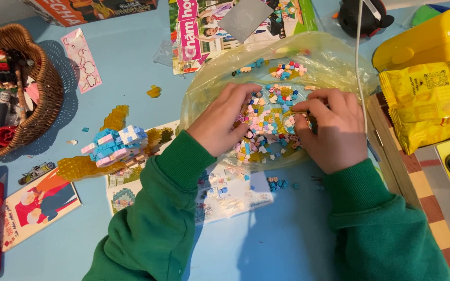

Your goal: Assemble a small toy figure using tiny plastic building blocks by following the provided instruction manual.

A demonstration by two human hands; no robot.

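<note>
A part-built model (114,144) of blue, pink and white bricks is seen standing on the table (131,67) beside yellow translucent plates (82,166), well apart from both hands. Loose bricks (266,127) are heaped in a clear bag (209,88), and many are left unsorted. The left hand (220,122) is spread loosely over the heap, grasping nothing visible; the right hand (334,130) is curled there, its grip hidden.

Both arms covered by green sweatshirt sleeves, ribbed cuffs at wrists; left hand (220,122) and right hand (334,130) bare, no rings seen
</note>
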